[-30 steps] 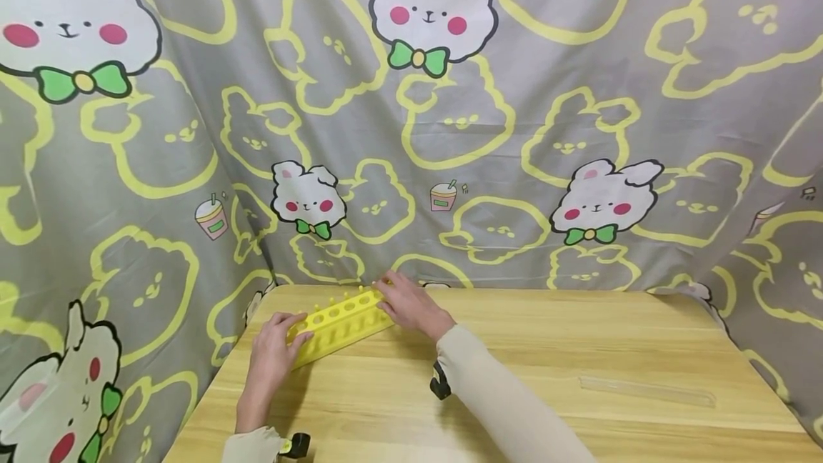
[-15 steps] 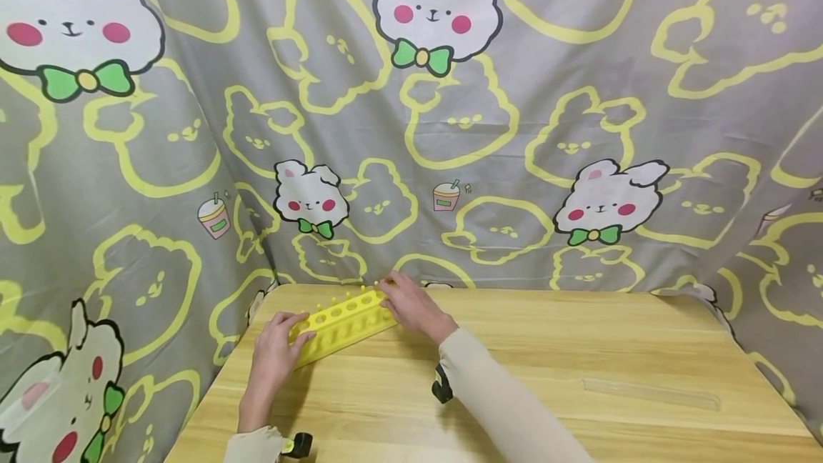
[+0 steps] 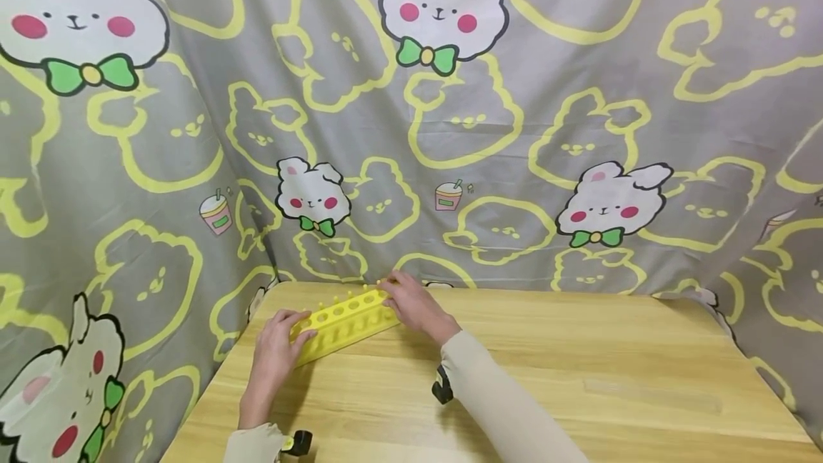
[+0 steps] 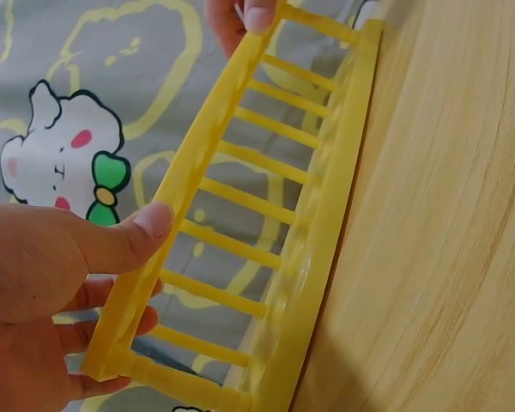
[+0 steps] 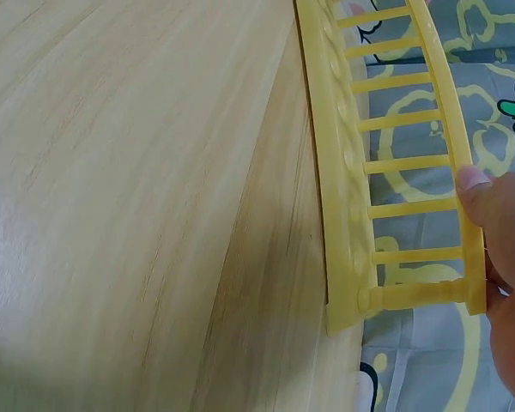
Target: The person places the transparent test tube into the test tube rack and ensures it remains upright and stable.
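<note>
Left hand (image 3: 275,350) and right hand (image 3: 411,304) each grip an end of the unlabelled yellow rack (image 3: 343,324).

A light wooden table (image 3: 579,349) stands against grey cloth (image 3: 514,127) printed with white rabbits and yellow outlines

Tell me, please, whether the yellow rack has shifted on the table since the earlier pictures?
No. The yellow rack keeps its place near the table back-left corner, both hands holding its ends.
</note>
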Action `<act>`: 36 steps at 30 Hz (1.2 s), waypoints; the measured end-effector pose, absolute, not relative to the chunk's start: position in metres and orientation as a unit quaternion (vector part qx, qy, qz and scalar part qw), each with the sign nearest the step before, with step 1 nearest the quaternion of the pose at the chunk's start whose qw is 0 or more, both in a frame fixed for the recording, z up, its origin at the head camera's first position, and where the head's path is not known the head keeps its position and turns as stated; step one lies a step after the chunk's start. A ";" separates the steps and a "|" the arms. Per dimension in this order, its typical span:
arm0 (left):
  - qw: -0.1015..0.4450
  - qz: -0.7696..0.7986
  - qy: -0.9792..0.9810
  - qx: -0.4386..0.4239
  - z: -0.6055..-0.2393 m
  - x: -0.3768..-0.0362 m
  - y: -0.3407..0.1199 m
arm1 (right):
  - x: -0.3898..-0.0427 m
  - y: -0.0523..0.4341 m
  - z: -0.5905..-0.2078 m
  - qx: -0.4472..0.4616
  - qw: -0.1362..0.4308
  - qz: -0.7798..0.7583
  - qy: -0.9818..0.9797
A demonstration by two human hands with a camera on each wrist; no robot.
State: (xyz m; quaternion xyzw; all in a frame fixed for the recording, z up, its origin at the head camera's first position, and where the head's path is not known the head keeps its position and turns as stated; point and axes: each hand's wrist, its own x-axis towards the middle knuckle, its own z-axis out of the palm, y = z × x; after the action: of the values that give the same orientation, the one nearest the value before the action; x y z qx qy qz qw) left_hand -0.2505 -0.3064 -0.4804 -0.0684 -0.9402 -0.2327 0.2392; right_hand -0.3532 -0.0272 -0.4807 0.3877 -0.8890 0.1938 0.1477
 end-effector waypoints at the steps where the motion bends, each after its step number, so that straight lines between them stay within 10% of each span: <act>1: 0.238 -0.233 -0.940 -0.072 -0.480 -0.252 -0.306 | -0.352 -0.025 -0.481 0.385 0.150 0.195 -0.890; 36: 0.249 -0.248 -0.932 -0.092 -0.480 -0.252 -0.285 | -0.340 -0.004 -0.490 0.368 0.173 0.259 -0.876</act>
State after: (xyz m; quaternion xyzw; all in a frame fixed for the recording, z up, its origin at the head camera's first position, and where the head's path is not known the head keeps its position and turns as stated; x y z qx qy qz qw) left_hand -0.2524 -0.2846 -0.4799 -0.0919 -0.9316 -0.2484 0.2488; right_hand -0.3399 -0.0042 -0.4895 0.3681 -0.8761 0.2589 0.1732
